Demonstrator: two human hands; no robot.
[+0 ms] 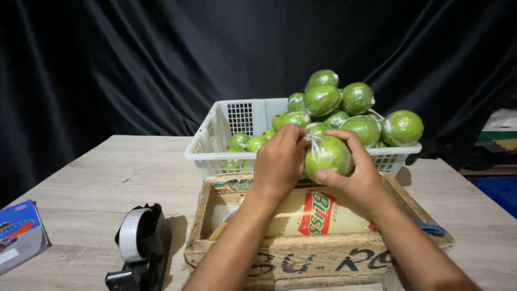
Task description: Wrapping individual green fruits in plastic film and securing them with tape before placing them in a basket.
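A green round fruit wrapped in clear plastic (327, 154) is held above a wooden crate (323, 257). My right hand (360, 178) cups it from the right and below. My left hand (279, 163) pinches the twisted plastic at the fruit's top left. Behind them a white plastic basket (221, 134) holds several more green fruits; wrapped ones (357, 98) are piled high on its right side, smaller ones (247, 141) lie low on its left.
The crate holds a yellow packet with a red label (315, 214). A black tape dispenser with a white roll (138, 245) stands at the front left. A blue booklet (19, 230) lies at the table's left edge. Black cloth hangs behind.
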